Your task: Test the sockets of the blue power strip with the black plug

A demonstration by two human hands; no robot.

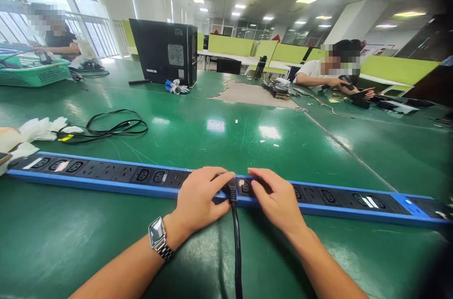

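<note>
A long blue-edged black power strip lies across the green table in front of me, with rows of sockets along its top. Near its middle, a black power plug sits at a socket, its thick cord running down toward me. My left hand, with a watch on the wrist, closes thumb and index finger about the plug; its other fingers lie over the strip. On the plug's right side my right hand rests on the strip, thumb and fingers apart. How far the plug is inserted cannot be made out.
A coiled black cable and white foam wrapping lie left. Farther back are a black computer case, gloves, a green basket and loose parts. One person sits far left; another, at right, handles a dark object.
</note>
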